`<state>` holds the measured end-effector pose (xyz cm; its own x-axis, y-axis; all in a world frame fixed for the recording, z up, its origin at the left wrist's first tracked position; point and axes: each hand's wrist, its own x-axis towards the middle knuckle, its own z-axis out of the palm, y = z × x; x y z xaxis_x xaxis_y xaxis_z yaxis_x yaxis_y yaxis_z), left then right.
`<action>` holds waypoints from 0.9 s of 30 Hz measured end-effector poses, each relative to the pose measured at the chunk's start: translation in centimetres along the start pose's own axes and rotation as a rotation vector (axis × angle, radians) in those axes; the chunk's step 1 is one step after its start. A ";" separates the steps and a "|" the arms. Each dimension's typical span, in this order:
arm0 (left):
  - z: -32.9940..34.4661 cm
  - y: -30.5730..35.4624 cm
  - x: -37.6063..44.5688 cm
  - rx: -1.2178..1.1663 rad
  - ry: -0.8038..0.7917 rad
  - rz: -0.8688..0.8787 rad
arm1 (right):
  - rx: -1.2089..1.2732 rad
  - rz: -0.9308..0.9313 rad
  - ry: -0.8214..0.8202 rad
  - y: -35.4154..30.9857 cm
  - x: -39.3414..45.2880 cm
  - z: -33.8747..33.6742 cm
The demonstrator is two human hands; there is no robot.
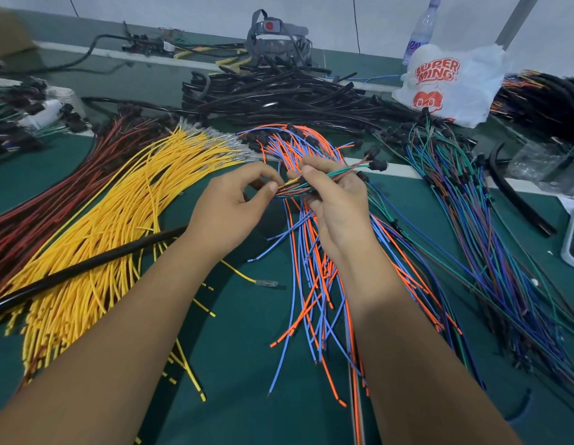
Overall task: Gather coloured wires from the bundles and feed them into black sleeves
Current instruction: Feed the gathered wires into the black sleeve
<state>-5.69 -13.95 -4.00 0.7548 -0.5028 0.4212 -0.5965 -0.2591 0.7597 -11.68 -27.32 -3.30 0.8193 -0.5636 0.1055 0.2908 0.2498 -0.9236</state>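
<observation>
My right hand grips a small bunch of gathered wires, green, red and brown, with black connectors at the far end. My left hand pinches the near ends of that bunch between thumb and fingers. Both hands are above the orange and blue wire bundle. The yellow wire bundle fans out to the left, with the dark red bundle beyond it. A long black sleeve lies across the yellow wires, running under my left forearm. A heap of black sleeves is at the back.
A green, blue and purple wire bundle spreads at the right. A white plastic bag and a bottle stand at the back right. A single yellow wire with a terminal lies on the green mat. A plastic container sits at the right edge.
</observation>
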 end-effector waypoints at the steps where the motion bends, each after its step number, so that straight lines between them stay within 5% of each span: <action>1: 0.1 0.0 0.0 -0.007 0.002 -0.014 | -0.009 0.005 -0.002 -0.1 -0.1 0.0; 14: -0.3 0.3 0.7 -0.235 -0.112 -0.174 | 0.013 -0.043 -0.045 0.2 0.0 -0.3; 27: 0.2 0.7 0.0 -0.143 -0.094 0.055 | 0.178 -0.017 0.035 0.0 0.2 -0.1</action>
<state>-6.15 -14.28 -3.49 0.6890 -0.5898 0.4212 -0.5864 -0.1121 0.8023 -11.57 -27.45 -3.34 0.7969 -0.5950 0.1046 0.3895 0.3737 -0.8418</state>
